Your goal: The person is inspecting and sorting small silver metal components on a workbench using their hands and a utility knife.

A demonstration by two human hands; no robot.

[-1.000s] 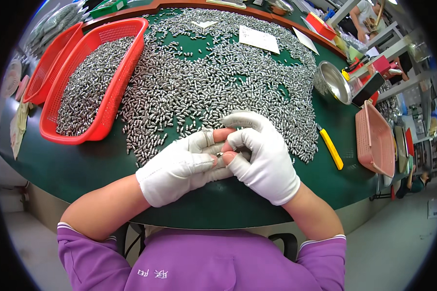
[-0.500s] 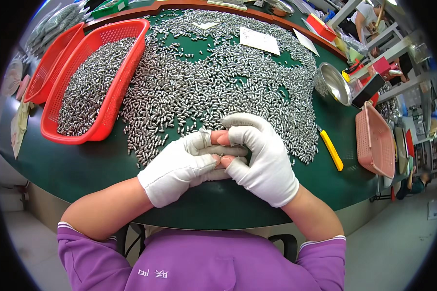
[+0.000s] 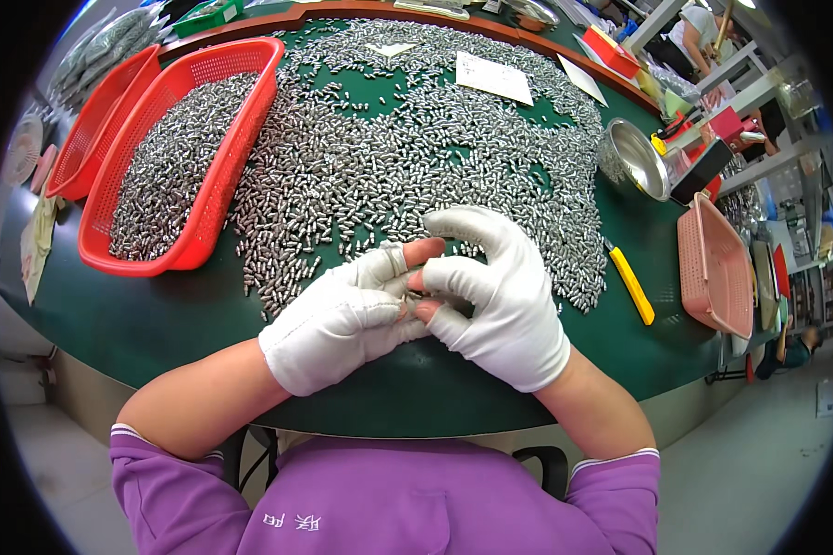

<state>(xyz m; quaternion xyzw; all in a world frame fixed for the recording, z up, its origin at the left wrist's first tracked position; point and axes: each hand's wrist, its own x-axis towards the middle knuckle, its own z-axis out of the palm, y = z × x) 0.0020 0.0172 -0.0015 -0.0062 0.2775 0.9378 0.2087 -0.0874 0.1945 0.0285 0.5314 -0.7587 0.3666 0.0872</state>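
My left hand (image 3: 335, 322) and my right hand (image 3: 509, 301) meet above the near edge of a spread of small silvery metal pieces (image 3: 361, 171). Both wear white gloves that leave the thumb and index fingertips bare. The fingers of each hand are bent inward, with thumbs and fingertips drawn close together between the palms. Whatever lies in those fingertips is too small and too covered to name. My left index finger points out toward my right hand, whose upper fingers arch over it.
A red perforated basket (image 3: 199, 242) heaped with the same pieces stands left, beside another red basket (image 3: 83, 153). Paper slips (image 3: 493, 78) lie on the spread. Right are a yellow-handled knife (image 3: 631, 287), a steel bowl (image 3: 640, 162) and a pink basket (image 3: 713, 268). People work at far right.
My fingertips have shifted: the left index finger now stretches further up, and the right fingers have lifted and spread a little. The hands stay in the same place above the table.
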